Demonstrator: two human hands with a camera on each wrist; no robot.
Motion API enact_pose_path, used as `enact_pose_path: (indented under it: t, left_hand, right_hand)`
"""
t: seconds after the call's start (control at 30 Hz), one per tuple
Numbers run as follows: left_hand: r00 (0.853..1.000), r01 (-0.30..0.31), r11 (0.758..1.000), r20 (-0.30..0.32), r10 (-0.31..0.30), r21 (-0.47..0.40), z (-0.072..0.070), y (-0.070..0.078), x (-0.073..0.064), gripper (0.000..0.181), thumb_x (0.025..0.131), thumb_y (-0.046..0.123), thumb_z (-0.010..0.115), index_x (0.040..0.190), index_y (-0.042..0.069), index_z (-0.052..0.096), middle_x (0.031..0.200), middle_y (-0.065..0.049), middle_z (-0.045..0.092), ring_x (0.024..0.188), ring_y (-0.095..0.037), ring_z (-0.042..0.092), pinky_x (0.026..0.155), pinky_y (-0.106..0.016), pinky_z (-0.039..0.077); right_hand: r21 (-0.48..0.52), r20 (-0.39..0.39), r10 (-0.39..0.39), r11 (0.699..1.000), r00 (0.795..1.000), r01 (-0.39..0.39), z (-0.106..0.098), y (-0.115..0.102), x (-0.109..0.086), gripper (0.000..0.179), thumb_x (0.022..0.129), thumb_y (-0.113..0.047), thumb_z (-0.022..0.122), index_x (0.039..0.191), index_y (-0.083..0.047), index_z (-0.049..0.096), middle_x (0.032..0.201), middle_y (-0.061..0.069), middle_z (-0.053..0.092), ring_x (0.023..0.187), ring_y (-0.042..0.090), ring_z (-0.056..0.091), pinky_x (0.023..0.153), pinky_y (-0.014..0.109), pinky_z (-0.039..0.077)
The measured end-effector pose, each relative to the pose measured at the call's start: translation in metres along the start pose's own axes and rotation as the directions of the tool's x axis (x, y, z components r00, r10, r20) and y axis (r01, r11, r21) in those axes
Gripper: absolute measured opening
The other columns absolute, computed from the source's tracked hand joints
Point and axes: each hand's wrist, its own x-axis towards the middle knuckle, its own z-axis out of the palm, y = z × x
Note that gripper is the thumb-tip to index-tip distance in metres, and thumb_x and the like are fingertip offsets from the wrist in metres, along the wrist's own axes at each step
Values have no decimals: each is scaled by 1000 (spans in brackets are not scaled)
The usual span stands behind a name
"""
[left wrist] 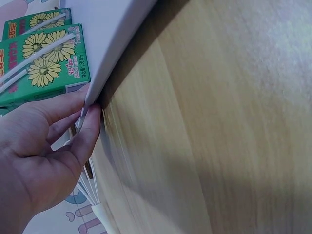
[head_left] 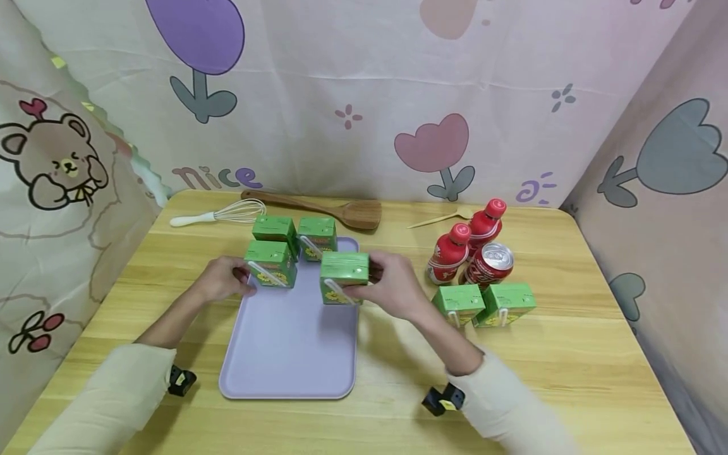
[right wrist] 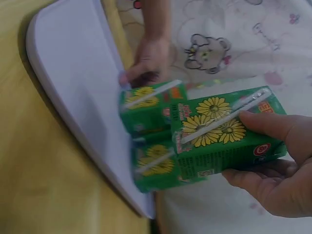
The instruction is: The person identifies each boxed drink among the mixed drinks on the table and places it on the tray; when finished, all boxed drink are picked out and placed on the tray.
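Note:
My right hand (head_left: 398, 287) grips a green drink carton (head_left: 344, 268) with yellow flowers and a straw on its side, held over the right side of the lilac tray (head_left: 287, 360). In the right wrist view the thumb lies on the flowered face of this carton (right wrist: 219, 122) and the fingers are beneath it. My left hand (head_left: 224, 278) pinches the tray's left edge; in the left wrist view thumb and fingers meet at the rim (left wrist: 105, 61). Close to those fingers is a front-left carton (head_left: 270, 265), with two more cartons, one behind it (head_left: 274, 229) and one to the right (head_left: 317, 237).
Right of the tray stand two red bottles (head_left: 449, 253), a red can (head_left: 490, 264) and two further green cartons (head_left: 504, 305). Along the back lie a whisk (head_left: 227, 213), a wooden spatula (head_left: 341, 212) and a small wooden spoon (head_left: 440, 218). Patterned curtains border the table.

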Motion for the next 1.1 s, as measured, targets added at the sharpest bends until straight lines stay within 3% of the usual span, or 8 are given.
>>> enact_pose_path:
  t: [0.13, 0.57, 0.77, 1.1]
  left_hand:
    - [1000, -24, 1000, -15, 24, -4, 1, 1, 0, 25, 69, 8, 80, 84, -3, 63, 74, -7, 58, 69, -17, 52, 58, -25, 45]
    - [1000, 14, 999, 10, -14, 39, 0, 0, 0, 26, 71, 9, 79, 87, -4, 62, 78, -7, 59, 73, -18, 54, 60, -24, 46]
    - [1000, 12, 999, 8, -12, 35, -1, -1, 0, 27, 72, 9, 78, 88, -5, 62, 79, -8, 60, 74, -18, 54, 59, -24, 46]
    - [1000, 12, 999, 6, -12, 34, 0, 1, 1, 28, 72, 9, 78, 89, -5, 62, 79, -8, 60, 73, -18, 54, 59, -24, 46]
  right_hand:
    - [11, -3, -12, 1000, 1000, 12, 19, 10, 16, 38, 70, -9, 82, 104, -2, 67, 101, 12, 71, 91, 20, 69, 76, 24, 55]
    - [-125, -28, 5, 992, 1000, -9, 57, 31, 59, 41, 70, -14, 83, 105, -3, 67, 99, 10, 71, 90, 20, 65, 74, 24, 52]
    - [-173, -17, 11, 985, 1000, -14, 66, 33, 66, 43, 70, -18, 83, 107, -2, 66, 102, 11, 70, 93, 20, 63, 77, 24, 51]
    - [-168, -6, 47, 985, 999, -47, 67, 36, 70, 45, 72, -18, 82, 111, -3, 65, 105, 10, 70, 96, 21, 63, 80, 25, 52]
